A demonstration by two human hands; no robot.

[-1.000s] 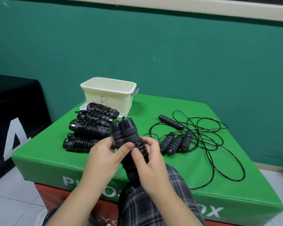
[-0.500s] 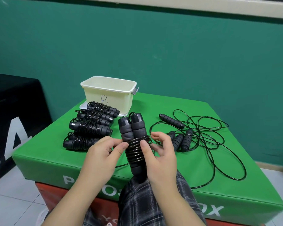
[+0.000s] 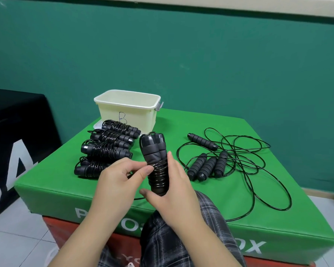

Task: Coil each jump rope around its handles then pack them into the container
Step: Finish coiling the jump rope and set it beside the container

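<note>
Here the jump rope being coiled (image 3: pixel 156 166) is held up in front of the person, above the near edge of the green padded box (image 3: pixel 239 212), its two black handles pressed side by side. Their long axis runs nearly upright, leaning a little away and to the left, with the capped ends pointing up toward the cream container (image 3: pixel 127 110) and the butt ends down toward the plaid-clad knee (image 3: pixel 181 237). Shiny black cord is wound round the lower half of the pair; the upper foam grips are bare. The right hand (image 3: pixel 176 191) grips the bundle from the right and behind, fingers curled round the wound part, thumb lying under the butt end and the forefinger reaching up along the handles' side. The left hand (image 3: pixel 116 182) comes in from the left with its palm turned inward, thumb and fingers pinching the cord against the topmost coils. Four coiled ropes (image 3: pixel 106 149) lie in a row on the box's left side, long axes running left to right, just in front of the container, which stands at the far left corner. On the right, the loose ropes (image 3: pixel 229 160) sprawl in tangled loops, three handles lying together and a fourth apart behind them.
</note>
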